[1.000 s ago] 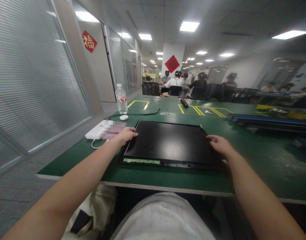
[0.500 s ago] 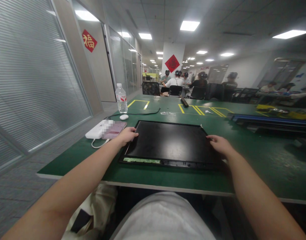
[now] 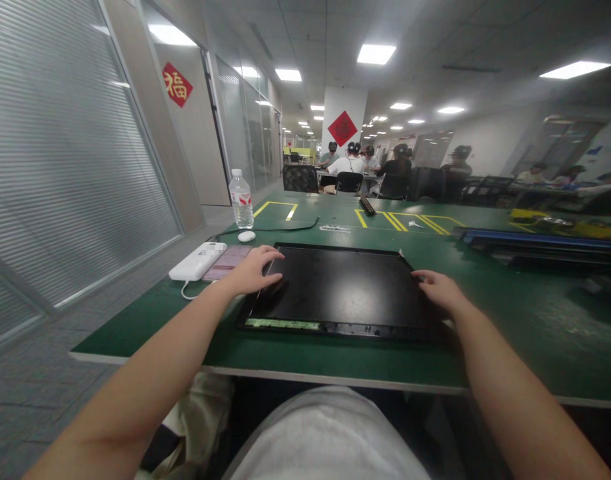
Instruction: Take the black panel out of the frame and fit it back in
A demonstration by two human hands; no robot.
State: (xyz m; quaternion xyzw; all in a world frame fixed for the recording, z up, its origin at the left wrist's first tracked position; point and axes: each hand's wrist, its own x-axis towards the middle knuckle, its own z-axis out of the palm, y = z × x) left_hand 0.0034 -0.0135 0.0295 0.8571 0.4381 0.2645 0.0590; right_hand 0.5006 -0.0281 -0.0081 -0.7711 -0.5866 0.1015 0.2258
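Note:
A black flat display panel (image 3: 335, 283) lies face up in a thin dark frame, with a green strip (image 3: 282, 325) along the left part of its near edge. My left hand (image 3: 255, 270) is open at the panel's left side, thumb and fingers apart, fingertips over the edge of the screen. At the opposite side my right hand (image 3: 438, 288) closes on the panel's right edge, index finger and thumb at the rim. The other fingers of that hand are partly hidden.
On the green table (image 3: 385, 370), a white power bank (image 3: 198, 261), a phone (image 3: 226, 262), a white mouse-like object (image 3: 246, 236), a black cable and a water bottle (image 3: 242, 200) stand left. Long dark panels (image 3: 540, 243) lie right. People sit at tables behind.
My left hand has loosened from the panel's left edge, its fingers spreading and reaching farther over the screen. My right hand and the panel have stayed in place.

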